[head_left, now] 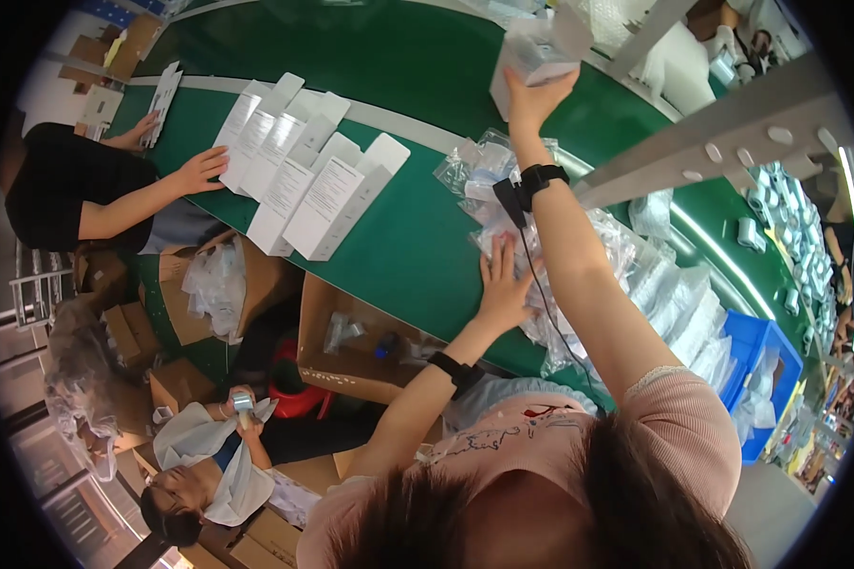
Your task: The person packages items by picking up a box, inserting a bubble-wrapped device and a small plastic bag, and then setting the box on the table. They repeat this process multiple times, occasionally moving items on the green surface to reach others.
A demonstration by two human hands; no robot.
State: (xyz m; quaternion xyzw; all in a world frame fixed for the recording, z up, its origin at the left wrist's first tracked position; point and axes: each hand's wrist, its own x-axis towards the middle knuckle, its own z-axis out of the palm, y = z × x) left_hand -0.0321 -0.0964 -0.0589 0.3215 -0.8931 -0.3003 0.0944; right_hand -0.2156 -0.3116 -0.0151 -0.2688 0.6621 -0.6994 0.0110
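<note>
Stretched far forward, my right hand [541, 95] is closed around an upright white carton [510, 81]. The carton's top is open, and something in clear plastic shows at its mouth. My left hand [505, 292] rests with fingers spread at the near side of a heap of clear plastic bags [588, 242]; its fingertips touch or lie very near the bags. Some of these bags hold white or pale items that I cannot make out. A thin black cable hangs from the black band on my right wrist.
White flat-topped cartons [285, 171] stand in rows on the green table [399, 251], beside a co-worker's hand [204, 169]. A metal post [712, 133] slants across the right. A blue bin [759, 379] and an open cardboard box [351, 346] flank me. Another person sits lower left.
</note>
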